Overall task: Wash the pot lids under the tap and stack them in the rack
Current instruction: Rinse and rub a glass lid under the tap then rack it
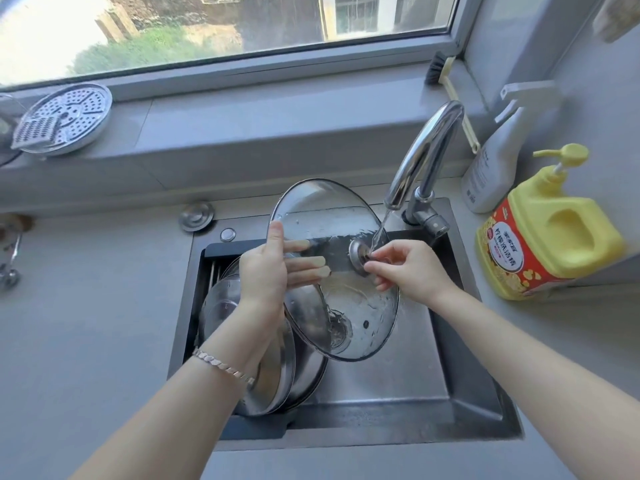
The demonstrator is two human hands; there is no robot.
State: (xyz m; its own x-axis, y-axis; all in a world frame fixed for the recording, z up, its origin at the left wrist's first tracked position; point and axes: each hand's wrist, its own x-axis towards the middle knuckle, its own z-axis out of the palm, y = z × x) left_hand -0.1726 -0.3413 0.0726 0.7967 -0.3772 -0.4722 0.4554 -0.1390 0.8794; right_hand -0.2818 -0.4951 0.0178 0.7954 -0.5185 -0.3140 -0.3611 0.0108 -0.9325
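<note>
Over the dark square steel sink (398,375) the person holds a round clear glass pot lid (346,216) tilted on edge, its top face towards the right. The left hand (265,271) grips the lid's left rim, thumb on the near side and fingers showing through the glass, while the right hand (412,268) pinches its round metal knob (356,256), where water from the curved chrome tap (426,147) lands. Domed stainless steel lids (277,362) lean stacked in the wire rack (214,271) at the sink's left, and a yellow pump bottle of dish soap (550,233) stands on the right counter.
</note>
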